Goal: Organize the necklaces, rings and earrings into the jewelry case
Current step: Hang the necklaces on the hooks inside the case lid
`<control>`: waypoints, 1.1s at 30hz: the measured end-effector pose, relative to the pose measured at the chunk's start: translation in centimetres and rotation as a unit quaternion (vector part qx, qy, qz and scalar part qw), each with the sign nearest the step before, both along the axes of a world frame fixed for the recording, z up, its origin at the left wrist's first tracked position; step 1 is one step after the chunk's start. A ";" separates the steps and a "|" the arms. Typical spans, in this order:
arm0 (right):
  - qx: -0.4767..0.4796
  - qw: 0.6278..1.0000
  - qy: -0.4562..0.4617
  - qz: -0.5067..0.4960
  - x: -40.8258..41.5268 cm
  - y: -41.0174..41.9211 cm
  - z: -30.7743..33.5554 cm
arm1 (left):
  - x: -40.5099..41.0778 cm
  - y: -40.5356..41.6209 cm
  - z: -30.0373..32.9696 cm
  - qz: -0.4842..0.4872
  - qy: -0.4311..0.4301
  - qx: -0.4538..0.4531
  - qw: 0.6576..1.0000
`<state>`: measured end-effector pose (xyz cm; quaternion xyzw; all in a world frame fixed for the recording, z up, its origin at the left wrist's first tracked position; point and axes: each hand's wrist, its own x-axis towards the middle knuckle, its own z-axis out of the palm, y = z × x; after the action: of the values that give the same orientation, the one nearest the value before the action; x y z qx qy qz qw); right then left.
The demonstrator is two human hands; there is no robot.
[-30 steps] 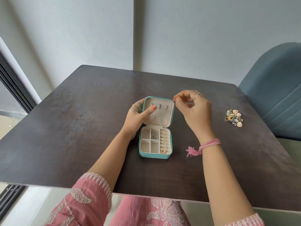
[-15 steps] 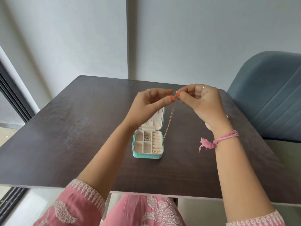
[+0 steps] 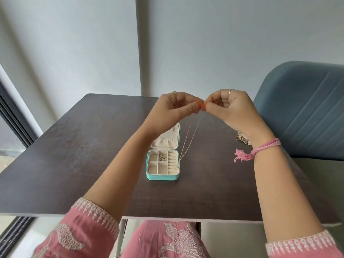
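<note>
A small teal jewelry case (image 3: 162, 177) lies open on the dark table (image 3: 74, 155), its lid tilted back. One upper compartment holds a tangle of silver jewelry (image 3: 162, 157). My left hand (image 3: 176, 107) and my right hand (image 3: 230, 108) are raised above the case, fingertips together, both pinching the top of a thin gold necklace (image 3: 191, 135). Its two strands hang down to the case's right edge, where a small pendant (image 3: 177, 166) dangles over the ring rolls.
A pile of loose gold and silver jewelry (image 3: 243, 139) lies on the table at the right, partly hidden behind my right wrist. A blue upholstered chair (image 3: 305, 108) stands beside the table's right side. A grey wall is behind.
Both hands rose higher above the case, drawing the necklace up so its strands hang longer. A second ago the left hand held the lid; now it pinches the chain.
</note>
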<state>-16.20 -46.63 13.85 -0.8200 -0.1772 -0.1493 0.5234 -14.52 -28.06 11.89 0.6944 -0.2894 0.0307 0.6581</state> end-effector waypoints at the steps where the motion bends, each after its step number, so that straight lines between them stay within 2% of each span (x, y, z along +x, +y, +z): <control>1: 0.008 1.000 0.009 0.006 0.0 -0.1 0.1 | -0.1 0.0 0.4 -0.005 -0.003 0.002 1.000; 7: 0.144 0.982 0.084 0.088 -0.1 -0.1 0.5 | -0.3 -0.2 1.9 -0.013 0.006 0.007 1.000; 12: 0.165 0.972 0.118 0.118 0.0 -0.4 0.6 | 0.1 -0.2 2.4 0.000 0.017 0.027 0.999; 19: 0.094 0.987 0.087 0.093 -0.5 -0.4 0.5 | 0.5 -0.2 2.1 0.007 0.043 0.047 0.998; 24: 0.020 0.997 0.037 0.066 -0.4 -0.3 0.9 | 0.2 -0.1 1.0 0.003 0.069 -0.017 0.997; 27: 0.020 0.998 0.033 0.047 -0.3 -0.3 1.3 | -0.1 -0.3 0.2 -0.002 0.079 -0.045 0.996; 33: 0.010 0.999 0.043 0.028 -0.5 -0.5 1.9 | -1.1 -1.7 -2.2 -0.030 0.100 -0.004 0.995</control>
<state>-16.65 -47.10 15.71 -0.8152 -0.1755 -0.1007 0.5427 -15.58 -29.75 9.69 0.6826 -0.2427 -0.0572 0.6869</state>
